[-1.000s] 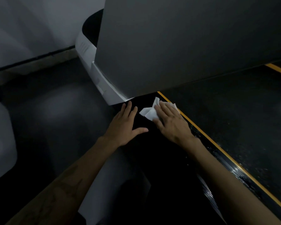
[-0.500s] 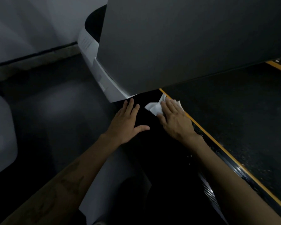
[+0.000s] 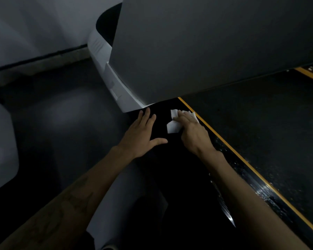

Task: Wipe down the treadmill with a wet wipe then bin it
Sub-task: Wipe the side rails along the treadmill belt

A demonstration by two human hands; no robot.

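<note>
The wet wipe [image 3: 173, 126], just right of frame centre, was pressed flat against the treadmill's black side rail [image 3: 188, 177] under the right hand [image 3: 193, 136], its grip released, fingers straight. The left hand [image 3: 143, 134], also released, was rested flat beside it, presumably for support.

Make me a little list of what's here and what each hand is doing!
place: treadmill side rail, black, beside a yellow stripe
wipe: white, crumpled, on the rail
right hand: fingers flat, pressing on the wipe
left hand: flat, fingers spread, resting on the rail, apart from the wipe
above: grey panel
bin: not in view
</note>
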